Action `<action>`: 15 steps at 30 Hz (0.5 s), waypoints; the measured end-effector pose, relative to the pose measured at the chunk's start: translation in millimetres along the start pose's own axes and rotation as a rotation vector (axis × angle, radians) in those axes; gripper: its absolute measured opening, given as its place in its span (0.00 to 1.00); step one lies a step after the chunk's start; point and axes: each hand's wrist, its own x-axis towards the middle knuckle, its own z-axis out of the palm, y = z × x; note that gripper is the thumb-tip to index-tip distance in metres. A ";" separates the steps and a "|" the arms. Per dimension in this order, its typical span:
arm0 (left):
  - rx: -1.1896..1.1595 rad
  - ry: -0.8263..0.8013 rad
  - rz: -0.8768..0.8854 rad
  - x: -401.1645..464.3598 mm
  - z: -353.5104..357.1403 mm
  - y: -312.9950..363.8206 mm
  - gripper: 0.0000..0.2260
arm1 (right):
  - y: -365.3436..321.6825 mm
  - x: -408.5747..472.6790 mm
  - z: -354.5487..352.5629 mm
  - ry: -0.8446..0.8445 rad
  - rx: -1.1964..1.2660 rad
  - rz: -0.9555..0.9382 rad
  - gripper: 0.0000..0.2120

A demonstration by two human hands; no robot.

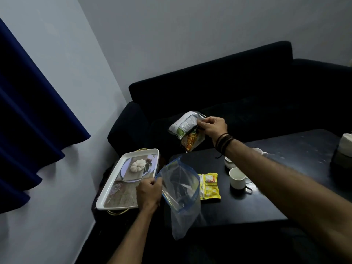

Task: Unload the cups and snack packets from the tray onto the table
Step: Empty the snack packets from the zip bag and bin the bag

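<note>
My left hand (148, 193) grips the rim of a clear plastic zip bag (181, 189) with a blue edge, held open above the table's left corner. My right hand (213, 128) pinches a white and green snack packet (185, 123) together with a clear packet of orange snacks (190, 142), up in the air over the sofa's edge. The white tray (112, 184) with a printed picture lies at the left and holds nothing. A yellow snack packet (209, 185) lies on the dark table (247, 210). A white cup (237, 178) stands beside it, with more white cups (257, 150) partly hidden behind my right forearm.
A dark sofa (238, 88) runs behind the table. A blue curtain (28, 115) hangs at the left against the pale wall. A pale object (345, 143) sits at the table's far right edge.
</note>
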 end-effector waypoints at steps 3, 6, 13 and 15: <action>-0.071 -0.003 0.043 4.5 1.6 -11.7 0.19 | 46.0 18.1 5.6 0.060 -0.310 0.032 0.08; -0.129 0.001 0.046 9.0 6.1 -23.5 0.18 | 91.8 24.6 13.8 0.070 -0.456 0.096 0.08; -0.281 -0.037 0.032 26.3 15.0 -43.8 0.16 | 144.3 32.6 41.6 0.093 -0.452 0.235 0.08; -0.307 -0.028 0.009 27.8 15.8 -45.4 0.18 | 155.4 29.6 41.3 0.101 -0.479 0.223 0.07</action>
